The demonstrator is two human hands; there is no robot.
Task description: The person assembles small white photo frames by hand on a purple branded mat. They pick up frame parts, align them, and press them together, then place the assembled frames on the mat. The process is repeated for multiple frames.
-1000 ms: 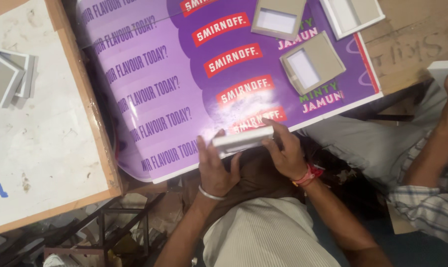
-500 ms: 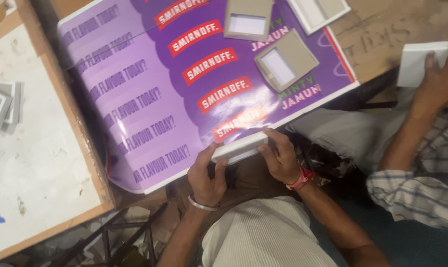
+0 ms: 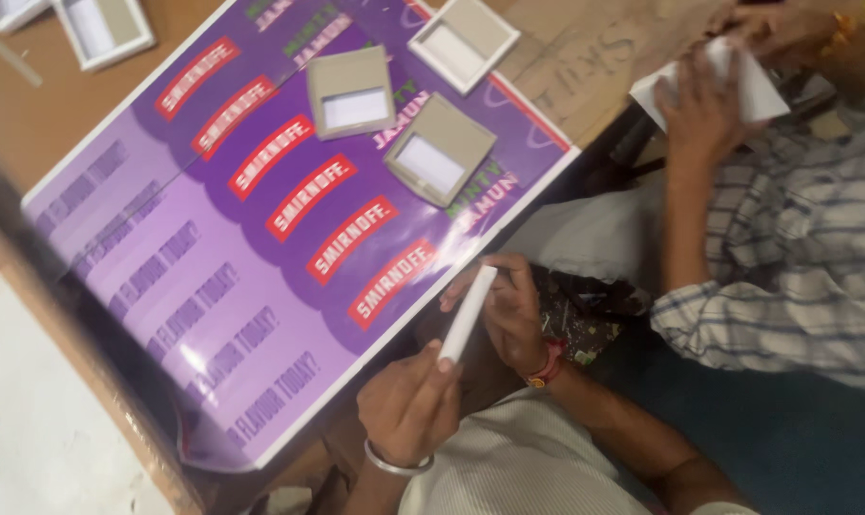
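A large purple printed sheet [image 3: 260, 219] is spread across the wooden table [image 3: 585, 48], with three shallow grey trays [image 3: 440, 149] lying on it toward twelve o'clock. At two o'clock a co-worker's hand [image 3: 704, 105] is closed round white paper. Just off the sheet's five o'clock edge, a slim white flat piece [image 3: 467, 314] is held edge-on: its lower end is pinched by the curled fingers of the left hand [image 3: 408, 405], its upper end by the right hand [image 3: 509, 310].

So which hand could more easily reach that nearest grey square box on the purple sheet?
Probably the right hand: it sits closer to the grey square box, while the left hand holds the thin white panel lower down.
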